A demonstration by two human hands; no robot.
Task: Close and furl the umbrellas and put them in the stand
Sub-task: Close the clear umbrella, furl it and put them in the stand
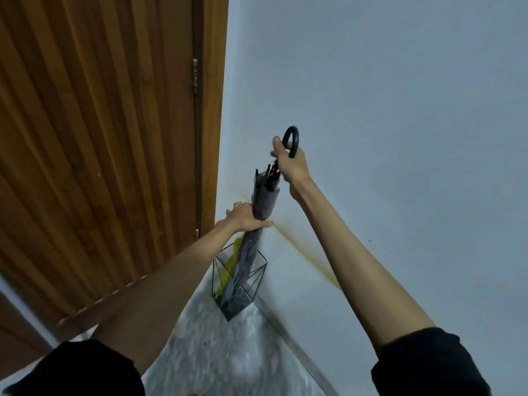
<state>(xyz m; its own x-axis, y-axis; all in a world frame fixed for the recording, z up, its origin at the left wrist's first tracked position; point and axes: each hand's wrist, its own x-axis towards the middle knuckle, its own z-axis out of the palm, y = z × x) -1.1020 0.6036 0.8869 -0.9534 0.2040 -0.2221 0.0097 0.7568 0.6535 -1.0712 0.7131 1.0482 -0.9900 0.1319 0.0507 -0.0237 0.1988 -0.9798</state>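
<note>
We have the grey umbrella [264,201] closed and bundled, standing nearly upright with its lower end already inside the wire stand [266,264], just beside a yellow umbrella [227,271] that sits there. The blur hides whether the tip touches the base.

Our left hand [246,219] wraps round the middle of the canopy and squeezes the folds together. Our right hand [290,162] grips the shaft just under the hooked handle [293,138], fingers curled round it.

The step in hand looks like the lowering into the stand. To do it well, we should keep the shaft in line with the opening, so the ribs do not catch on the wire rim or drag the yellow umbrella aside. The left hand should stay tight on the cloth until the bundle is below the rim, or else the folds may spring loose; we see no strap fastened. Then we let the right hand guide the handle down and lean it toward the wall [371,110], so that the light stand on the floor [217,352] does not tip.
</note>
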